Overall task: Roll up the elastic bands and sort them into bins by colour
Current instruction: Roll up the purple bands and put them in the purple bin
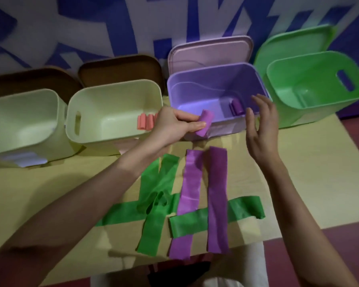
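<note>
Nearest on the tabletop (288, 193) lay two flat purple bands (217, 195) among several crossed green bands (153, 191). Beyond them, the left hand (174, 125) gripped a rolled purple band (205, 124) at the purple bin's (195, 88) front rim, while the right hand (261, 125) hovered with fingers spread, holding nothing. Farther back stood four bins: two cream bins (112, 96), one purple and one green bin (315, 83).

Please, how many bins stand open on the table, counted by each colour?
Cream bins: 2
Purple bin: 1
Green bin: 1
Total: 4
</note>
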Demonstrator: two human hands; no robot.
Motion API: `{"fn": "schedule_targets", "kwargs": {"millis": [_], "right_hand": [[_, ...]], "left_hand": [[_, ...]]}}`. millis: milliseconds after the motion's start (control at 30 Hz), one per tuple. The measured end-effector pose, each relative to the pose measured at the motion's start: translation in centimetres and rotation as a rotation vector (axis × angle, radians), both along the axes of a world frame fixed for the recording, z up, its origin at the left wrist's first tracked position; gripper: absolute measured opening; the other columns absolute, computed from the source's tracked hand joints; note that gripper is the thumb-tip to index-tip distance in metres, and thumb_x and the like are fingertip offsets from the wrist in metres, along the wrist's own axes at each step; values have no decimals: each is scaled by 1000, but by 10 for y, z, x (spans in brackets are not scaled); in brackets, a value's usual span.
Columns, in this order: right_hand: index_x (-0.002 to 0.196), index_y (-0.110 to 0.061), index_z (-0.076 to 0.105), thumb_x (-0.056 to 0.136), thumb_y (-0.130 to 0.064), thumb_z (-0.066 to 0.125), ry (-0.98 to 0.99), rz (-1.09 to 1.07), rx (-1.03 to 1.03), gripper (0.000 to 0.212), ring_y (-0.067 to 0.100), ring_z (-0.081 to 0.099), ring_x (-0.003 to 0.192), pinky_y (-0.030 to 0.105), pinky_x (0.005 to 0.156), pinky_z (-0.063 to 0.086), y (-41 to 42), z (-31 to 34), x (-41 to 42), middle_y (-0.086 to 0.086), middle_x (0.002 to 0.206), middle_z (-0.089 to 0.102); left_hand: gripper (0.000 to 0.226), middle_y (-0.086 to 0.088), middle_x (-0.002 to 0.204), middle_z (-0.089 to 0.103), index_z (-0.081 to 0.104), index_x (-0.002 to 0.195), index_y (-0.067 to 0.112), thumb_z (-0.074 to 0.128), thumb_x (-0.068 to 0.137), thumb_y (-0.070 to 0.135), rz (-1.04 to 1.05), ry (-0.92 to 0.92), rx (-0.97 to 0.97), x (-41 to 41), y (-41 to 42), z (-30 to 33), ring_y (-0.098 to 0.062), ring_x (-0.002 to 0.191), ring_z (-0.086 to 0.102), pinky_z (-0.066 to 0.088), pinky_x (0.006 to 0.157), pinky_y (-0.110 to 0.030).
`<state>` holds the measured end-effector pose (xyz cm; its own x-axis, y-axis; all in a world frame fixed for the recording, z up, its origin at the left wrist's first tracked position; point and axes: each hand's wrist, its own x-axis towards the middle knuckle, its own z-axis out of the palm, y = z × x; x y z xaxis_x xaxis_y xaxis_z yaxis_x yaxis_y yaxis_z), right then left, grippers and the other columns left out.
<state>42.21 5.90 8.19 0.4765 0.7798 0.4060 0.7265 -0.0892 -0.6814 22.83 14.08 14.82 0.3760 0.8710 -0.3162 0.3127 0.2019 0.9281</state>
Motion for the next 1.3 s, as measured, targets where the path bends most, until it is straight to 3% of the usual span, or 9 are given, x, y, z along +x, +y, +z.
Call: {"fn": "schedule_targets", "kwargs": {"millis": [67, 167, 267, 433, 567, 733, 967, 1100, 1300], "right_hand": [[128, -1, 52, 98, -23, 44, -45, 1, -52, 38, 31, 46, 123, 43, 104, 36, 7, 3, 14, 20, 132, 50], [122, -1, 57, 91, -15, 50, -113, 24, -125, 35, 36, 52, 114, 45, 97, 38, 15, 1, 31, 19, 124, 56], [119, -3, 60, 87, -7, 58, -120, 31, -202, 32, 37, 53, 108, 43, 92, 38, 17, -4, 41, 16, 117, 59], [114, -5, 63, 87, -16, 62, -77, 39, -193, 30, 35, 54, 104, 44, 88, 40, 19, -9, 47, 14, 112, 61], [113, -5, 63, 87, -15, 65, -53, 39, -210, 28, 33, 53, 104, 40, 88, 38, 19, -8, 48, 13, 112, 60], [110, -8, 65, 87, -30, 56, -28, 34, -215, 33, 29, 53, 102, 41, 86, 40, 18, -8, 47, 10, 109, 60], [111, -9, 65, 87, -32, 55, -16, 23, -211, 35, 25, 52, 104, 38, 86, 38, 17, -6, 46, 7, 110, 59], [110, -8, 65, 86, -33, 56, -17, 16, -197, 35, 25, 53, 103, 37, 85, 39, 17, -4, 45, 7, 110, 60], [112, -11, 64, 88, -32, 56, 0, 25, -209, 33, 22, 51, 106, 29, 85, 28, 16, -3, 45, 5, 112, 59]], "left_hand": [[29, 2, 69, 69, 72, 97, 1, 80, 70, 0, 27, 5, -34, 24, 20, -4, -7, 62, 64, 56, 74, -22], [21, -4, 70, 69, 72, 89, -4, 81, 71, 2, 43, 89, -57, 61, 47, -15, -10, 57, 63, 58, 73, -26], [14, -5, 54, 63, 72, 74, -4, 81, 71, 6, 26, 246, -62, 96, 67, -35, -16, 53, 64, 58, 62, -28], [19, -15, 62, 62, 61, 69, -4, 79, 71, 1, 31, 369, -129, 134, 80, -65, -15, 36, 58, 46, 35, -24], [23, -13, 61, 62, 56, 63, 0, 75, 75, -3, 33, 385, -195, 151, 84, -79, -22, 49, 64, 60, 56, -40], [24, -10, 64, 60, 53, 73, 1, 77, 76, 1, 28, 373, -195, 163, 89, -86, -17, 50, 62, 55, 43, -30], [22, -11, 62, 63, 57, 70, 2, 78, 74, 4, -4, 436, -162, 173, 94, -93, -24, 57, 65, 60, 67, -41], [19, -13, 62, 66, 59, 69, 3, 77, 75, 8, -51, 505, -134, 175, 92, -96, -20, 44, 60, 61, 60, -38], [21, -9, 51, 64, 67, 71, 5, 77, 76, 23, -159, 635, -76, 176, 96, -98, -22, 43, 59, 59, 56, -40]]}}
